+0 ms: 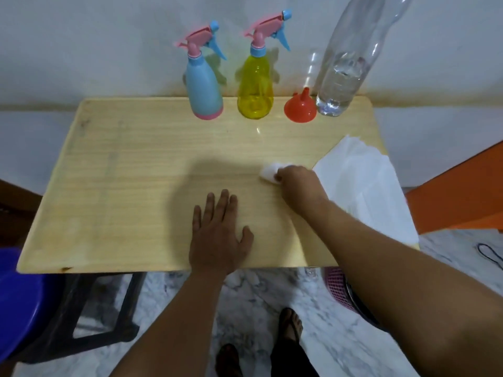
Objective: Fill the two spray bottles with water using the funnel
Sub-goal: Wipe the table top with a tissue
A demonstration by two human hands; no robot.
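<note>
Along the far edge of the worktop (114, 170), in the head view, stood the blue spray bottle (203, 88), the yellow spray bottle (255, 88), the orange funnel (300, 108) mouth-down, and the clear water bottle (343, 74) nearest the far right corner, partly full; both sprayers had their trigger heads on, so the filling looked either finished or not begun, and I could not tell which; the right hand (298, 183) was curled round a small white wad of tissue (269, 173) pressed to the wood right of centre, just beside the loose white tissue sheets (362, 186) that draped over the right edge; the left hand (219, 235) lay flat with straight fingers near the near edge, holding nothing, the two hands apart. The step in hand seemed to be wiping the surface; to do it well, I judged, the wad should be kept bunched and drawn in short strokes toward the near edge, away from the bottles, with the flat hand steadying the worktop so nothing along the far edge toppled.
</note>
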